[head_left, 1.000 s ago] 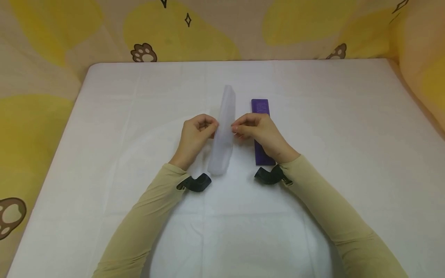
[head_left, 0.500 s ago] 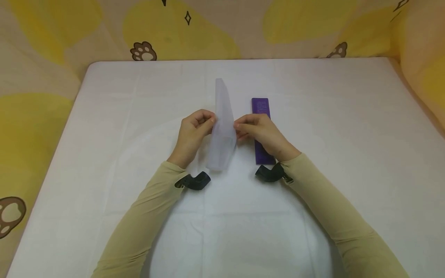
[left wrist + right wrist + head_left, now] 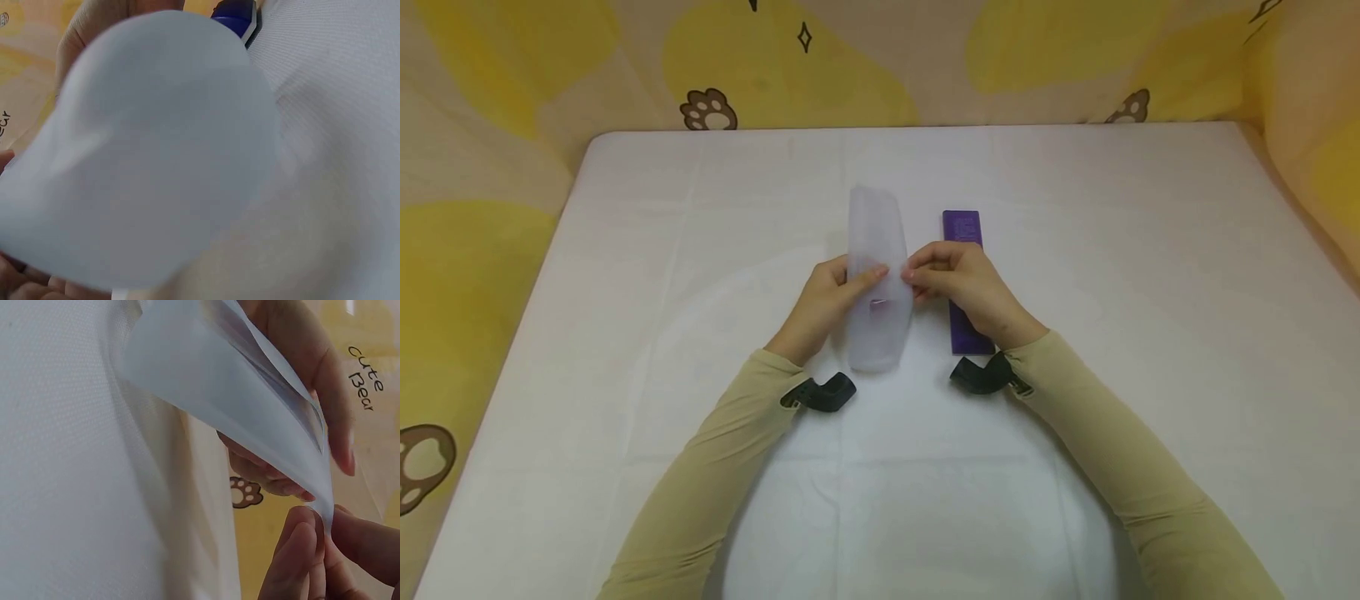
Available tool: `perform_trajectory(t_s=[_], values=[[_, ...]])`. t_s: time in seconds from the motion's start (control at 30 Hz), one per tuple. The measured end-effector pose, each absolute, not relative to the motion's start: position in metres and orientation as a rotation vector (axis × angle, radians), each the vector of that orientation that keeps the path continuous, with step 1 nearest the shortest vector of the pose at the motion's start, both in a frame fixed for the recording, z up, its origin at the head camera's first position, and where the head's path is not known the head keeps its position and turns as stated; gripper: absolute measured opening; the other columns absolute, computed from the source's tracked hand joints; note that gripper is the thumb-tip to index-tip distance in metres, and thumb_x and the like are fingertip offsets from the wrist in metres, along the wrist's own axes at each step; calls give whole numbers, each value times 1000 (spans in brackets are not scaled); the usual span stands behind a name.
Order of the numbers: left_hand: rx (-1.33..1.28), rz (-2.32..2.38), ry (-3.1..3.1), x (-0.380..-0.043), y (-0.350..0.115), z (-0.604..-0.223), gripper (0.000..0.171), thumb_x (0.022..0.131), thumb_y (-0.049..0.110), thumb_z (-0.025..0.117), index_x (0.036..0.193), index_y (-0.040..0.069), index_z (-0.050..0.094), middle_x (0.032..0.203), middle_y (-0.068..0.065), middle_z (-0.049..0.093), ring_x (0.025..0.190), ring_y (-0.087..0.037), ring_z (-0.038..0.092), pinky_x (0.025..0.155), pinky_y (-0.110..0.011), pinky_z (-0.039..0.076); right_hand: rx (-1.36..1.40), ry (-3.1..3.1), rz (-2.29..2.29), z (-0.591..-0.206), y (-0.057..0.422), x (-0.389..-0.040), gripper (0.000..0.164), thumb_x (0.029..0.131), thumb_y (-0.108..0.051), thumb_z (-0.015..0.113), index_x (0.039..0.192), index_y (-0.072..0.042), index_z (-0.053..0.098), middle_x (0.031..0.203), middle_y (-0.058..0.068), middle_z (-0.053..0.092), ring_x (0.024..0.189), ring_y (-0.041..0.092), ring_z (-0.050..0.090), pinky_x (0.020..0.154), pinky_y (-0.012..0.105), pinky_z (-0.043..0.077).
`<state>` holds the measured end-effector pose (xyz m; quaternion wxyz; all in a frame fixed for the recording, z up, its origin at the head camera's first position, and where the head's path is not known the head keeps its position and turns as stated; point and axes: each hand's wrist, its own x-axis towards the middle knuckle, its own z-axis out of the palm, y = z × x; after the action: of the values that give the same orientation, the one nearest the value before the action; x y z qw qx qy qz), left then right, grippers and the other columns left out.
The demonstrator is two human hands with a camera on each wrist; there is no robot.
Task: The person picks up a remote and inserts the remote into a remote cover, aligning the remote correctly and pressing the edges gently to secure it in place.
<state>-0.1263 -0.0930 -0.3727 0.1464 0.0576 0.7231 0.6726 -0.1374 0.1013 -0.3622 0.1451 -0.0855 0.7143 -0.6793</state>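
Note:
A frosted, see-through plastic sleeve [image 3: 878, 225] stands lengthwise above the table, held between both hands. My left hand [image 3: 818, 302] grips its left side, thumb laid across the front and fingers behind. At the opposite edge my right hand [image 3: 973, 287] pinches the plastic between thumb and fingertips. In the right wrist view the sleeve [image 3: 231, 381] bows into a fold with a gap between its layers. Its curved sheet [image 3: 162, 144] fills much of the left wrist view and hides part of a hand. A slim purple box [image 3: 961, 227] lies partly beneath my right hand.
A white cloth [image 3: 1150, 292] covers the table. Yellow patterned fabric [image 3: 820, 67] with paw prints hangs behind the far edge and along the sides. A black wrist camera mount [image 3: 831, 393] sits on the left sleeve, another mount [image 3: 981, 377] on the right.
The plastic sleeve has turned to show its broad face and widened between the hands. My left thumb has slid rightward over its front. The right hand has barely moved; the purple box lies still.

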Motion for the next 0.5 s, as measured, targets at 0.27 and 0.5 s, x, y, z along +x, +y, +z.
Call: perform_trajectory(t_s=[0.27,0.5], values=[[149,1926,2142,-125,-92,-374,35,93,18,59,120,-6,57,112,-19,63,93,-22,61,80,-36,52,-273,2048,-1970,-362,101,-137,13,85,5,62,97,11,61,74,1,67,64,14,61,64,29,55],[86,2031,1973,-126,-92,-375,35,95,12,55,124,-7,54,114,-17,61,93,-17,60,81,-34,50,-262,2052,-1959,-362,103,-137,16,85,4,62,99,12,61,76,2,68,67,18,65,67,31,55]])
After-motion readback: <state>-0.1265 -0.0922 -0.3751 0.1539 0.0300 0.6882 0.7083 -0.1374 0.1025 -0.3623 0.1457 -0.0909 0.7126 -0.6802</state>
